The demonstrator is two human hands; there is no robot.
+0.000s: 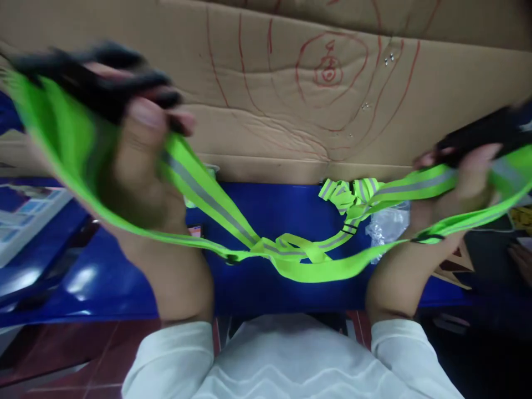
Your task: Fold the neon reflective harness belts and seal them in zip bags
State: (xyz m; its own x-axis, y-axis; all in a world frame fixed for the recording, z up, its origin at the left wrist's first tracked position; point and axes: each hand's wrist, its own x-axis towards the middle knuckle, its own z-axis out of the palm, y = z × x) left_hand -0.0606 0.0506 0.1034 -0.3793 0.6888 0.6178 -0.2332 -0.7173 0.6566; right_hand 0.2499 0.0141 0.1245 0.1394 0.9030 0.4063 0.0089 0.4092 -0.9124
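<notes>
My left hand (141, 160) is raised at the left, fingers closed on a neon green strap harness (291, 255) with grey reflective stripes and on a black piece (89, 83) at its end. At the right, my right hand (461, 183) is closed on the same harness and on another black piece (486, 133). The straps sag between both hands over the blue surface (257, 216). Both hands are blurred by motion.
A large cardboard sheet (266, 83) with red pen lines stands behind the blue surface. A bunch of folded green straps (349, 197) and a clear plastic bag (386, 224) lie near the cardboard. White cartons (25, 221) sit at the left.
</notes>
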